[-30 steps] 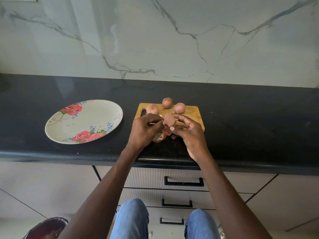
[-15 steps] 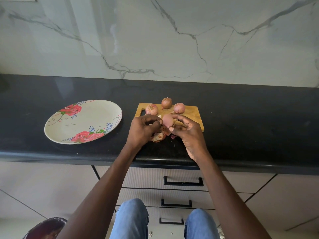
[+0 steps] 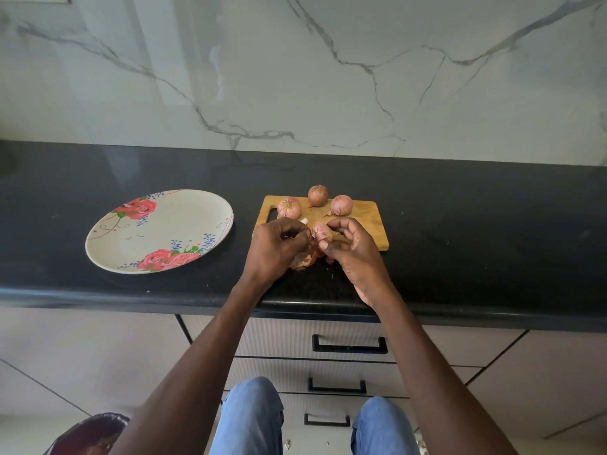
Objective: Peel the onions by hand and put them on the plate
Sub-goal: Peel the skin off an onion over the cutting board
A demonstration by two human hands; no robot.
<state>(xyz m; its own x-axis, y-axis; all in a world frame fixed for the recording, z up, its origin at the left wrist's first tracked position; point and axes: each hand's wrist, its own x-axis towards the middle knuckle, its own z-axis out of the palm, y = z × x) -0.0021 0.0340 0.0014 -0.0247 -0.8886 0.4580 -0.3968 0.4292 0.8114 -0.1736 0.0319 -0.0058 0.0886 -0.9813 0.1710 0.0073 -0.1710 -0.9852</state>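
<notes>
Over the near edge of the cutting board (image 3: pixel 368 221), the right hand (image 3: pixel 353 247) gripped a pale pink, half-peeled onion (image 3: pixel 320 230) while the left hand (image 3: pixel 276 247) pinched its loose skin. 3 unpeeled, papery onions (image 3: pixel 317 195) sat along the board's far edge; the floral plate (image 3: pixel 157 231) lay left of it.

no readable text, label, brand, number or sign was found on any surface in view. the plate (image 3: pixel 157 231) carried only a printed pattern of pink roses and blue sprigs, without lettering. the cutting board (image 3: pixel 368 221) bore no mark or stamp. the drawer fronts (image 3: pixel 282 336) showed plain handles and no writing.
</notes>
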